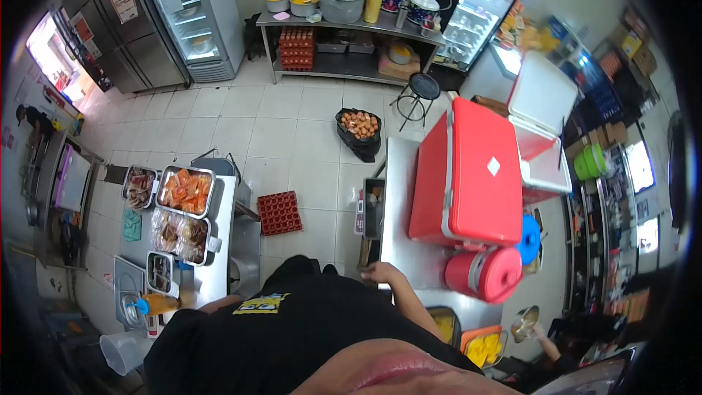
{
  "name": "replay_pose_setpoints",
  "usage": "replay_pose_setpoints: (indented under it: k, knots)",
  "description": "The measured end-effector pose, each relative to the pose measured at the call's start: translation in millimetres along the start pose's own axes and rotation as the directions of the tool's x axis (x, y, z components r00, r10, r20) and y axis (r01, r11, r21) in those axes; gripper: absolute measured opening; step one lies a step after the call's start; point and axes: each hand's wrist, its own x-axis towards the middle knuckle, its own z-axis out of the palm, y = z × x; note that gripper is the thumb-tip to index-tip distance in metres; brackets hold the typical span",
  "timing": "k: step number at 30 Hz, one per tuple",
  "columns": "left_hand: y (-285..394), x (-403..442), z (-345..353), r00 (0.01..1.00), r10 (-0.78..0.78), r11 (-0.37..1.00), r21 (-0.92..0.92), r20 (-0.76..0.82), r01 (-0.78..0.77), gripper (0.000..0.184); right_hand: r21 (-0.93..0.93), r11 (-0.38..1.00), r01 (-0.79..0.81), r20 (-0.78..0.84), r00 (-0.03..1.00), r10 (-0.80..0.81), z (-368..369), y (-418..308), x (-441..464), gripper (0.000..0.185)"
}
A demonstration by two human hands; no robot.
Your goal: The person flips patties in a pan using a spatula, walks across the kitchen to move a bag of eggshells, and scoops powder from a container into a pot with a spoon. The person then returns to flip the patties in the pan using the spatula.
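Observation:
My right hand (380,272) is at the left edge of the steel table (398,249), just below a dark tray (374,208). Its fingers are bent and too small to show whether they hold anything. Of my left hand (221,303) only a strip of skin shows beside my black shirt, near the left table's edge; its fingers are hidden. Near that side are an orange bottle with a blue cap (155,304) and a small metal tray (162,273). Farther up the left table lie a tray of orange pieces (186,190) and plastic-wrapped food (180,235).
A large red cooler (468,175) and a red round jug (484,274) stand on the right table. On the floor lie a red egg tray (280,213) and a black bag of eggs (360,128). Another person's hand (540,333) is near a metal bowl (524,323).

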Motion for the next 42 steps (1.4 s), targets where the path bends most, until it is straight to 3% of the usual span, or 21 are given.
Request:
replay_pose_setpoints:
  k: [2, 3, 5, 7, 10, 14, 16, 19, 20, 21, 22, 24, 26, 28, 32, 35, 36, 38, 39, 41, 42]
  knots:
    - [26, -2, -13, 0.999, -0.011, 0.990, -0.140, -0.030, 0.006, 0.050, 0.320, 0.942, 0.102, -0.053, 0.995, -0.090, -45, -5, 57, 0.043]
    - [41, 1, -17, 0.999, -0.009, 0.980, -0.200, -0.037, 0.002, 0.050, 0.312, 0.945, 0.097, -0.041, 0.995, -0.089, -68, -10, 81, 0.043]
    - [76, 11, -23, 1.000, 0.003, 0.963, -0.269, -0.027, -0.010, 0.050, 0.577, 0.810, -0.102, 0.096, 0.994, 0.056, -122, -32, 119, 0.047]
    - [114, 33, -30, 0.999, 0.029, 0.962, -0.272, 0.013, -0.025, 0.050, 0.540, 0.830, -0.143, 0.127, 0.988, 0.088, -156, -27, 167, 0.048]
    - [183, 79, -57, 0.992, 0.083, 0.978, -0.197, 0.092, -0.064, 0.050, 0.478, 0.861, -0.177, 0.147, 0.982, 0.120, -210, -11, 228, 0.050]
    - [284, 149, -141, 0.973, 0.152, 0.988, -0.007, 0.175, -0.153, 0.051, 0.842, 0.435, -0.318, 0.281, 0.948, 0.149, -209, 77, 286, 0.043]
    - [339, 194, -196, 0.970, 0.169, 0.977, 0.101, 0.176, -0.189, 0.051, 0.825, 0.399, -0.401, 0.317, 0.912, 0.262, -219, 82, 268, 0.043]
    - [456, 260, -306, 0.960, 0.280, 0.940, 0.197, 0.030, -0.280, 0.051, 0.826, 0.333, -0.455, 0.327, 0.867, 0.375, -259, 64, 273, 0.043]
    - [484, 312, -336, 0.743, 0.608, 0.766, 0.452, -0.279, -0.456, 0.050, 0.835, 0.305, -0.457, 0.324, 0.858, 0.398, -274, 58, 280, 0.043]
    - [546, 313, -391, 0.854, 0.497, 0.823, 0.396, -0.153, -0.407, 0.051, 0.843, 0.279, -0.460, 0.325, 0.848, 0.419, -287, 53, 289, 0.043]
    - [589, 327, -427, 0.710, 0.643, 0.738, 0.480, -0.288, -0.474, 0.050, 0.849, 0.253, -0.464, 0.329, 0.839, 0.434, -299, 48, 301, 0.043]
    - [682, 322, -501, 0.723, 0.598, 0.801, 0.252, -0.345, -0.543, 0.042, 0.857, 0.203, -0.473, 0.345, 0.820, 0.456, -320, 42, 330, 0.043]
    - [762, 298, -546, 0.800, 0.473, 0.756, -0.296, -0.369, -0.583, 0.037, 0.855, 0.162, -0.493, 0.373, 0.801, 0.468, -341, 39, 367, 0.042]
    - [821, 305, -578, 0.806, 0.473, 0.735, -0.346, -0.355, -0.583, 0.035, 0.844, 0.131, -0.520, 0.408, 0.781, 0.473, -367, 40, 410, 0.042]
    - [839, 372, -591, 0.833, 0.464, 0.811, -0.234, -0.300, -0.536, 0.035, 0.804, 0.144, -0.577, 0.459, 0.756, 0.467, -445, 48, 509, 0.042]
    - [839, 333, -594, 0.971, 0.228, 0.960, 0.150, 0.073, -0.237, 0.040, 0.765, 0.273, -0.583, 0.425, 0.776, 0.466, -535, 48, 603, 0.042]
    - [843, 321, -607, 0.886, 0.446, 0.766, 0.459, 0.123, -0.450, 0.037, 0.746, 0.350, -0.566, 0.394, 0.800, 0.453, -570, 43, 641, 0.042]
    - [849, 344, -625, 0.805, 0.589, 0.724, 0.494, -0.078, -0.482, 0.035, 0.591, 0.716, -0.372, 0.243, 0.928, 0.281, -658, 14, 723, 0.034]
    - [870, 331, -644, 0.864, 0.471, 0.870, 0.256, -0.177, -0.422, 0.033, 0.681, 0.698, -0.220, 0.202, 0.973, 0.111, -692, 0, 767, 0.039]
    - [885, 362, -685, 0.789, 0.503, 0.864, 0.230, -0.352, -0.449, 0.036, 0.826, 0.556, -0.092, 0.055, 0.995, 0.082, -748, -58, 845, 0.049]
    - [898, 376, -708, 0.747, 0.534, 0.846, 0.246, -0.396, -0.474, 0.038, 0.762, 0.635, -0.127, 0.096, 0.992, 0.084, -791, -102, 864, 0.056]
